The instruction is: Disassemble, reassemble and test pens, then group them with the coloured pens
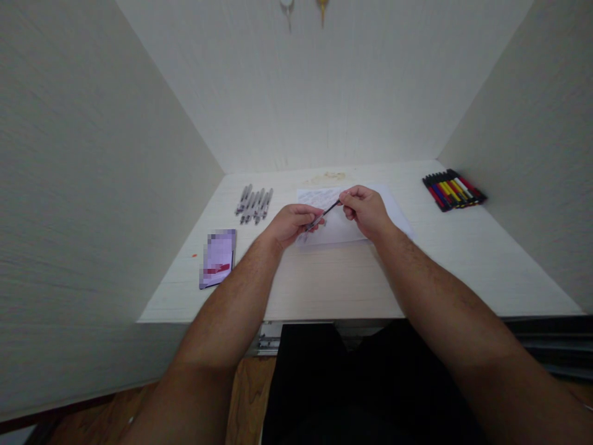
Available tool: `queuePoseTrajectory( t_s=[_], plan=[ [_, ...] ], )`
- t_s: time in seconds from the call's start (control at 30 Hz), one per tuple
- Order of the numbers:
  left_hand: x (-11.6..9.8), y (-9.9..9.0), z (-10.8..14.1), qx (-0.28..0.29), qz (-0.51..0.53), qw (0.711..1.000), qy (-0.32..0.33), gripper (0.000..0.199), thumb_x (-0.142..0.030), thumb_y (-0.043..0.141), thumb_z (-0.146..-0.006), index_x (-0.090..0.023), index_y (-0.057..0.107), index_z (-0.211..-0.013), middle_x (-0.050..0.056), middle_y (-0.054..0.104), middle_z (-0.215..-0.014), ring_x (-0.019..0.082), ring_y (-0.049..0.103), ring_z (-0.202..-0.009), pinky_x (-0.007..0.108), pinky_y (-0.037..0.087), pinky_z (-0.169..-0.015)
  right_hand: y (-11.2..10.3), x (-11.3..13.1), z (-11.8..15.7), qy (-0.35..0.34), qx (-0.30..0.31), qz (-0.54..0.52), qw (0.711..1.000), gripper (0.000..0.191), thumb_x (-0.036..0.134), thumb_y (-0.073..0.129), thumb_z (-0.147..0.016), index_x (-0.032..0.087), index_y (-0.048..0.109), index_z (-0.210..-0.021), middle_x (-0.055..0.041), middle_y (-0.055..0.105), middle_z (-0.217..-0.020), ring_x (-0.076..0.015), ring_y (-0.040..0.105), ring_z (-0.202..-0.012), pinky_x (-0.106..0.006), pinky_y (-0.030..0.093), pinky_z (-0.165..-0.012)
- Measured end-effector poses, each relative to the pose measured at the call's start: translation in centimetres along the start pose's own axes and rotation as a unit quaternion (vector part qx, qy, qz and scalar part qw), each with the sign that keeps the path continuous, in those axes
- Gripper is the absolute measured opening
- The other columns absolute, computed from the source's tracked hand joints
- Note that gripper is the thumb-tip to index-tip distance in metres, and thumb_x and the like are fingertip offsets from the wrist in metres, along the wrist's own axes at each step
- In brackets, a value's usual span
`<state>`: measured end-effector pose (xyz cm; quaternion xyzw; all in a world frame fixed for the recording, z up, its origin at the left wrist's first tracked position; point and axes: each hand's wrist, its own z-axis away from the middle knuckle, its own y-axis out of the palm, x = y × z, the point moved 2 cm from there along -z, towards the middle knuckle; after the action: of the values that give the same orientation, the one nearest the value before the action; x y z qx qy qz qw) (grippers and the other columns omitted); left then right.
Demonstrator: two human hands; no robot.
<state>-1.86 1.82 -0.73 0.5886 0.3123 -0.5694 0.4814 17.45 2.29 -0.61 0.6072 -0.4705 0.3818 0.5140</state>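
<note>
A slim dark pen [330, 209] slants between my two hands, above the paper. Its lower part is pinched in the fingers of my left hand [294, 224], where the barrel looks lighter or clear. The upper right end sits between the thumb and fingertips of my right hand [367, 211]. Fingers hide both ends in part, so I cannot tell whether the pen is in one piece. Under the hands lies a white sheet of paper [345, 235] with handwriting on its upper left area.
Several clear-barrelled pens [254, 205] lie grouped at the left of the white desk [333, 284]. A phone [220, 253] with its screen lit rests nearer the left edge. Several coloured pens with black ends [454, 190] lie in a row by the right wall [532, 161].
</note>
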Motion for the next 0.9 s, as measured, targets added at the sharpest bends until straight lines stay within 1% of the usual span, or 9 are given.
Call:
queuePoseTrajectory(
  t_s=[0.13,0.23,0.4,0.53,0.6,0.7,0.9],
  plan=[
    [0.01,-0.05,0.00,-0.001,-0.003,1.000,-0.001,0.023,-0.013,0.073,-0.062,-0.009,0.077,-0.084,0.011,0.073,-0.072,0.014,0.061,-0.060,0.027,0.045,-0.061,0.11,0.11,0.11,-0.003,0.001,0.012,1.000,0.025,0.034,0.080,-0.064,0.018,0.060,-0.067,0.0015,0.063,-0.059,-0.0051,0.044,-0.042,-0.019,0.031,-0.039],
    [-0.06,0.00,0.02,-0.004,-0.003,1.000,0.003,0.022,-0.013,0.074,-0.060,-0.010,0.077,-0.082,0.010,0.072,-0.070,0.012,0.059,-0.058,0.026,0.043,-0.059,0.30,0.29,0.18,-0.031,-0.006,0.037,0.999,0.024,0.034,0.078,-0.066,0.018,0.061,-0.068,0.0033,0.059,-0.053,-0.0054,0.043,-0.041,-0.019,0.032,-0.039],
    [-0.15,0.08,0.02,-0.009,-0.002,1.000,0.004,0.022,-0.013,0.075,-0.058,-0.010,0.077,-0.080,0.009,0.072,-0.069,0.011,0.057,-0.056,0.026,0.042,-0.059,0.42,0.56,0.14,-0.067,-0.026,0.069,0.995,0.024,0.034,0.078,-0.066,0.019,0.060,-0.069,0.0045,0.058,-0.052,-0.0056,0.044,-0.042,-0.019,0.033,-0.040],
    [-0.02,0.02,0.00,-0.008,0.000,1.000,0.003,0.023,-0.013,0.075,-0.059,-0.009,0.077,-0.082,0.010,0.072,-0.070,0.012,0.058,-0.058,0.027,0.042,-0.060,0.30,0.66,0.12,-0.057,-0.002,0.070,0.996,0.024,0.035,0.078,-0.066,0.018,0.061,-0.069,0.0053,0.055,-0.048,-0.0058,0.042,-0.041,-0.019,0.032,-0.040],
    [0.03,0.02,-0.01,-0.005,0.000,1.000,0.004,0.024,-0.012,0.074,-0.059,-0.009,0.077,-0.082,0.010,0.072,-0.070,0.013,0.058,-0.058,0.027,0.042,-0.060,0.26,0.63,0.14,-0.047,0.003,0.058,0.997,0.026,0.036,0.079,-0.066,0.018,0.060,-0.068,0.0043,0.057,-0.050,-0.0056,0.042,-0.040,-0.019,0.032,-0.039],
    [0.00,0.00,-0.03,-0.003,-0.002,1.000,0.005,0.024,-0.012,0.074,-0.059,-0.010,0.077,-0.082,0.010,0.072,-0.071,0.012,0.058,-0.058,0.027,0.041,-0.059,0.32,0.56,0.17,-0.040,-0.006,0.040,0.998,0.027,0.037,0.080,-0.066,0.018,0.060,-0.068,0.0026,0.061,-0.055,-0.0056,0.043,-0.041,-0.020,0.032,-0.039],
    [-0.14,-0.21,-0.10,-0.010,-0.007,1.000,0.012,0.023,-0.014,0.074,-0.060,-0.010,0.078,-0.083,0.009,0.072,-0.071,0.012,0.058,-0.060,0.026,0.039,-0.059,0.28,0.90,0.21,-0.059,-0.038,0.036,0.997,0.021,0.033,0.078,-0.068,0.018,0.063,-0.070,0.0031,0.058,-0.052,-0.0058,0.043,-0.041,-0.020,0.033,-0.039]
  ],
)
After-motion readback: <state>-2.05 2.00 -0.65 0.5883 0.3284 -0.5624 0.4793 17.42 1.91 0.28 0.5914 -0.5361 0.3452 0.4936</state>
